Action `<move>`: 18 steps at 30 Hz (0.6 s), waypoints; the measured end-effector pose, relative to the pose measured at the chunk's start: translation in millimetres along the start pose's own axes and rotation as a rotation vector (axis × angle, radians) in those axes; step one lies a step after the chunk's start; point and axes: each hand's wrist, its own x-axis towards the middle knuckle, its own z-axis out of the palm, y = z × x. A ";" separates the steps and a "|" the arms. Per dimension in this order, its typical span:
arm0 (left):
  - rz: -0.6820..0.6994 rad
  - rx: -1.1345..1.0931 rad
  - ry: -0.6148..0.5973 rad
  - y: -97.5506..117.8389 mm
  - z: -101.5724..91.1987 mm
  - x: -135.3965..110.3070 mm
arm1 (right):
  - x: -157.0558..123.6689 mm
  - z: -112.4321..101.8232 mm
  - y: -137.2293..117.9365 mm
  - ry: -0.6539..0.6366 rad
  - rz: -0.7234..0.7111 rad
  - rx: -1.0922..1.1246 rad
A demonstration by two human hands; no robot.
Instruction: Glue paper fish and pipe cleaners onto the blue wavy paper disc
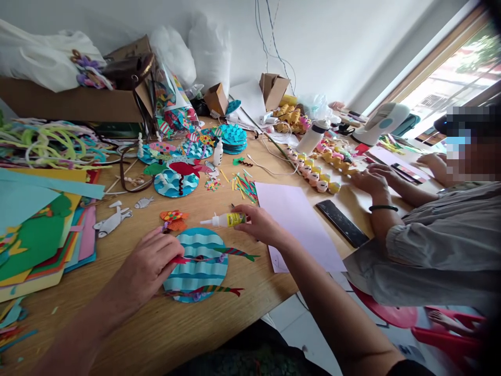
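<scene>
My right hand (260, 225) is closed around a small glue bottle (230, 220) with a yellow label, its white nozzle pointing left. My left hand (151, 266) pinches the red end of a slim paper fish (180, 259) at the left side of a round blue wave-patterned disc (198, 239). Two striped paper fish, one upper (237, 254) and one lower (215, 289), lie across the disc, their tails past its right edge. Just beyond my left fingers is an orange spotted paper fish (174, 215); a bit of purple fuzzy stem shows there.
Coloured paper sheets (84, 237) are stacked at left, below pipe cleaners (58, 141). A finished-looking fish disc (176, 183) and a white bottle (218, 152) stand farther back. Right of my hand lie lilac paper (297, 224) and a black phone (341, 223), beside another person's hands (371, 183).
</scene>
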 end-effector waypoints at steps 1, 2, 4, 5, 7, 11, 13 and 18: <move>-0.006 0.000 -0.005 0.1 -0.1 0.2 | 1.7 0.7 -3.4 -0.010 -0.018 -0.041; -0.012 -0.002 -0.009 0.2 -0.1 0.4 | 3.2 1.6 -6.4 -0.021 -0.031 -0.072; -0.019 -0.006 -0.016 0.3 -0.3 0.4 | 6.0 3.9 -10.7 -0.047 -0.056 -0.111; -0.021 -0.008 -0.019 0.3 -0.4 0.2 | 7.3 5.0 -12.0 -0.061 -0.064 -0.125; -0.024 -0.012 -0.026 0.4 -0.5 -0.2 | 9.8 7.2 -13.1 -0.086 -0.073 -0.150; -0.019 -0.015 -0.027 1.1 -0.9 -0.6 | 13.9 10.2 -11.8 -0.123 -0.069 -0.187; -0.021 -0.008 -0.028 1.5 -1.3 -0.4 | 14.5 10.8 -10.6 -0.119 -0.062 -0.193; -0.032 -0.001 -0.030 1.6 -1.2 0.4 | 10.8 11.0 -8.9 -0.093 -0.060 -0.197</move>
